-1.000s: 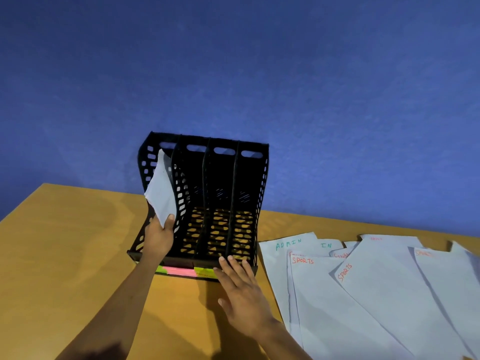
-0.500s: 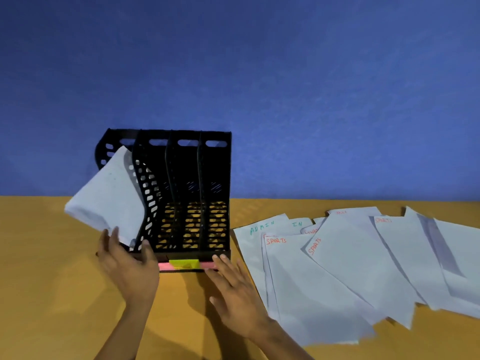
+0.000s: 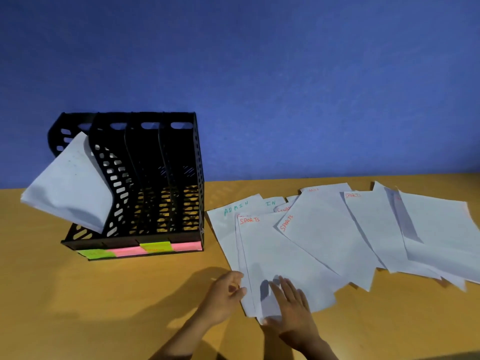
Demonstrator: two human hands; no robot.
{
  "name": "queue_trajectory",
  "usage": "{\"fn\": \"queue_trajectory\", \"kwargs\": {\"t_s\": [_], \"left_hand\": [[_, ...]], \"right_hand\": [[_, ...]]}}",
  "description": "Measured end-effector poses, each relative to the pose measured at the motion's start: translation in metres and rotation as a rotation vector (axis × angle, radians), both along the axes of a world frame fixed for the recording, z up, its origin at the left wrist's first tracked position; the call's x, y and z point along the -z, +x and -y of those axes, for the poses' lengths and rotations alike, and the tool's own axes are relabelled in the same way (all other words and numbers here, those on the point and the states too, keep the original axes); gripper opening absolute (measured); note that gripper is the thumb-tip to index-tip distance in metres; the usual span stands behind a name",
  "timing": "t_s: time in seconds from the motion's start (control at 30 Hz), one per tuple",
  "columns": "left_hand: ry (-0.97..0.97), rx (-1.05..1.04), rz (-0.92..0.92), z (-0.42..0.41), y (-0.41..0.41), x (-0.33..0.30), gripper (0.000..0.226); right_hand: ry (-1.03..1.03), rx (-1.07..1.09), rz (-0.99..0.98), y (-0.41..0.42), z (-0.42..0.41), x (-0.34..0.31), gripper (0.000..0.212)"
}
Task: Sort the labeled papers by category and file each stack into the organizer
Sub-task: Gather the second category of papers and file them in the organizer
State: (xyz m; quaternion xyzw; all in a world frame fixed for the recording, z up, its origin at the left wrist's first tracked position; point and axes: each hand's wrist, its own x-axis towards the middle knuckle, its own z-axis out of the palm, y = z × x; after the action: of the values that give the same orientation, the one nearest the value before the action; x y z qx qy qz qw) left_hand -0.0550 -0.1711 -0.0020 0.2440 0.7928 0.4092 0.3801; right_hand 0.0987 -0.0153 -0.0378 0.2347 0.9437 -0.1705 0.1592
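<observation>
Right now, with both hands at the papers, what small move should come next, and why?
Probably slide the nearest SPORTS sheet free and lay it on the tilted SPORTS sheet beside it. The right hand lies flat on it, the left hand is at its edge, and both sheets bear the same label.

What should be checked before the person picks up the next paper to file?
1. Label on the front sheet readable: ok, SPORTS.
2. Right hand flat on it: ok.
3. Left hand gripping its edge: cannot tell.
4. Free slots in the organizer: ok, three look empty.
5. Filed stack upright in the leftmost slot: not ok, it leans out.
6. Sticky notes legible: cannot tell.
</observation>
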Motion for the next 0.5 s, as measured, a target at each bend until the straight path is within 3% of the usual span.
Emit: {"fn": "queue_trajectory", "kwargs": {"t_s": [0.13, 0.23, 0.33, 0.43, 0.5], "left_hand": [[-0.076, -0.103, 0.099, -0.02, 0.021, 0.007, 0.044], [-0.131, -0.245, 0.174, -0.032, 0.032, 0.011, 0.046], [-0.155, -0.372, 0.13, -0.04, 0.036, 0.014, 0.043], [-0.154, -0.424, 0.112, -0.044, 0.038, 0.016, 0.04], [-0.149, -0.428, 0.089, -0.046, 0.039, 0.016, 0.041]], "right_hand": [[-0.08, -0.021, 0.068, 0.006, -0.004, 0.006, 0.095], [-0.07, -0.095, 0.049, 0.009, -0.009, 0.004, 0.074], [-0.06, -0.119, -0.052, 0.011, -0.016, 0.001, 0.044], [-0.047, -0.179, -0.141, 0.008, -0.02, -0.004, 0.037], [-0.128, -0.122, -0.221, 0.007, -0.023, -0.01, 0.043]]}}
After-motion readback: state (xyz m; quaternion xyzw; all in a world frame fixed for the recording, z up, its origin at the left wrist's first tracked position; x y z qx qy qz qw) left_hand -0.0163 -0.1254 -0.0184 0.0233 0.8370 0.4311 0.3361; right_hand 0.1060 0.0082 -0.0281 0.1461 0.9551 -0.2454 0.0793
